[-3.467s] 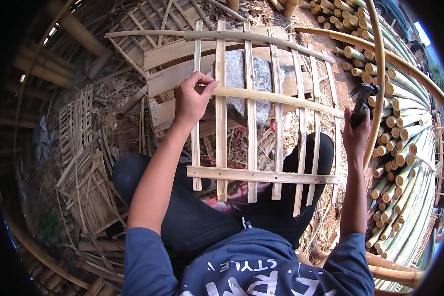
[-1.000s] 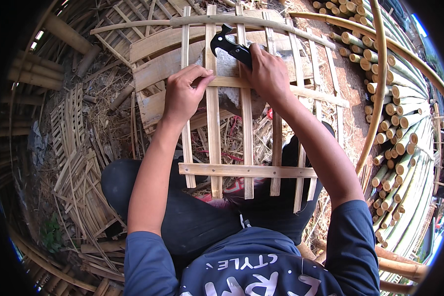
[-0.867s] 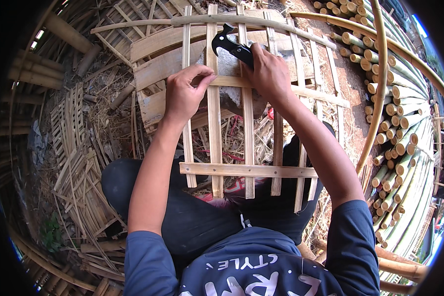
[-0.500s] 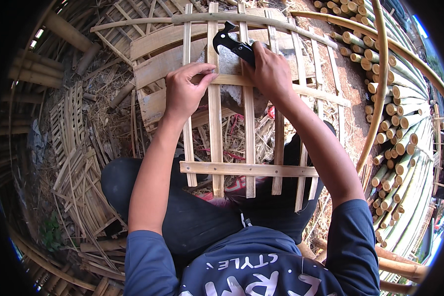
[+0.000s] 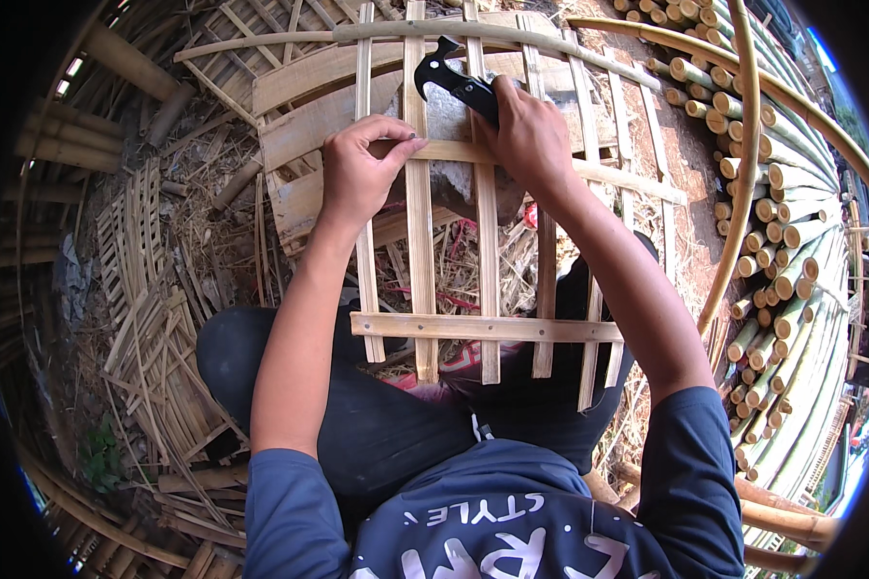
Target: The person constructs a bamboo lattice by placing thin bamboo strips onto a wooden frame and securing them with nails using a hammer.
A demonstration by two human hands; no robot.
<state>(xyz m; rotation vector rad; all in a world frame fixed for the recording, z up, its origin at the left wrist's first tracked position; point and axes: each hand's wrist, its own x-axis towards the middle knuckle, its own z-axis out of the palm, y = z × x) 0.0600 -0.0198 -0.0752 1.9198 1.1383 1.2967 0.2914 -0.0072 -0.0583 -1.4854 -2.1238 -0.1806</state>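
A frame of crossed bamboo slats [image 5: 421, 251] lies over my lap and reaches away from me. My left hand [image 5: 359, 166] is closed in a pinch where the middle cross slat [image 5: 457, 151] meets an upright one, and a small nail [image 5: 413, 137] shows at its fingertips. My right hand [image 5: 531, 135] grips a black claw hammer [image 5: 451, 81] by the handle, with its head raised over the slats, up and to the right of my left hand. Nail heads dot the near cross slat [image 5: 560, 331]. Under the crossing are a grey block [image 5: 447, 118] and wooden boards [image 5: 299, 130].
Cut bamboo poles [image 5: 782, 212] are stacked along the right. A curved bamboo pole [image 5: 742, 183] stands between me and that stack. Split bamboo pieces [image 5: 169, 357] and shavings litter the ground at left. My bent legs [image 5: 261, 352] are beneath the frame's near end.
The slat frame has shifted very slightly away from me. My left fingers have moved a little, and the small nail shows more plainly. The hammer stays raised in nearly the same place.
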